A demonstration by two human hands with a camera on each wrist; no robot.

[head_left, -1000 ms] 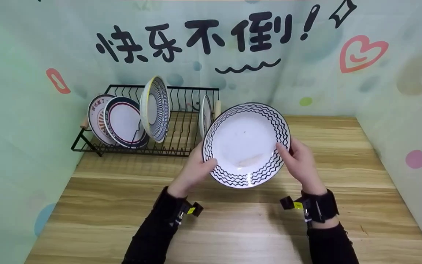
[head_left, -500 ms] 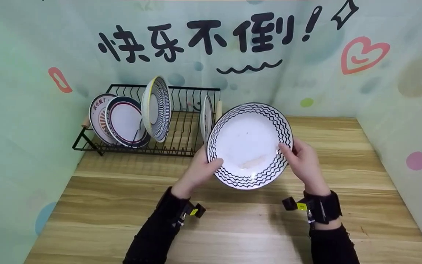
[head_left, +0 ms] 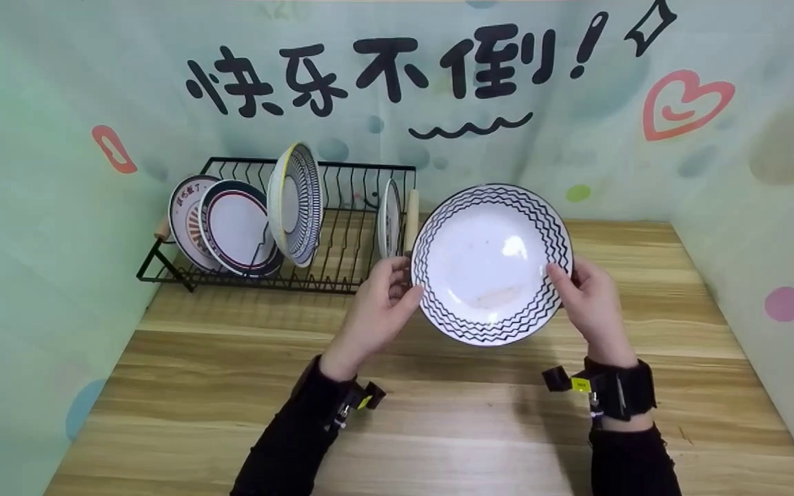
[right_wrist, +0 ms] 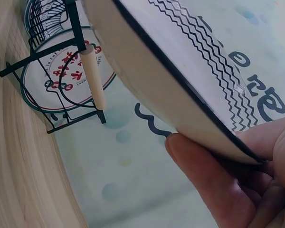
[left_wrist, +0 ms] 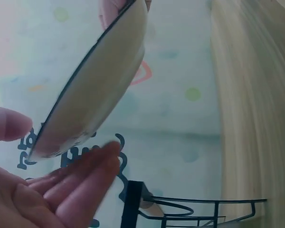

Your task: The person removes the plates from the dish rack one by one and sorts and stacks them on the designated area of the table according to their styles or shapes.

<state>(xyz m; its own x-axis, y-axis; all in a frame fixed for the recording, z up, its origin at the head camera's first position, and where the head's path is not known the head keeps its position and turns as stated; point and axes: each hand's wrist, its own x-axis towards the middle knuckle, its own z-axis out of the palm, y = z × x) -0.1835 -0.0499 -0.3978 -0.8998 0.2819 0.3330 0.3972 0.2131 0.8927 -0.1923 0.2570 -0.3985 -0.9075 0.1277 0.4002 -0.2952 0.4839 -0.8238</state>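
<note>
A round white plate with black zigzag bands round its rim is held up over the table, its face tilted toward me. My right hand pinches its right edge, thumb on the face; in the right wrist view, fingers lie against the plate's underside. At the opposite edge is my left hand, thumb near the rim. The left wrist view shows that hand spread, its fingers apart from the plate's underside.
At the back left stands a black wire dish rack with wooden handles. It holds two plates leaning at its left, a yellow-rimmed bowl and an upright plate at its right end. A printed curtain surrounds the wooden table.
The zigzag plate has moved right and slightly up with my right hand. My left hand has loosened from its edge, and its fingers now show beside the plate.
</note>
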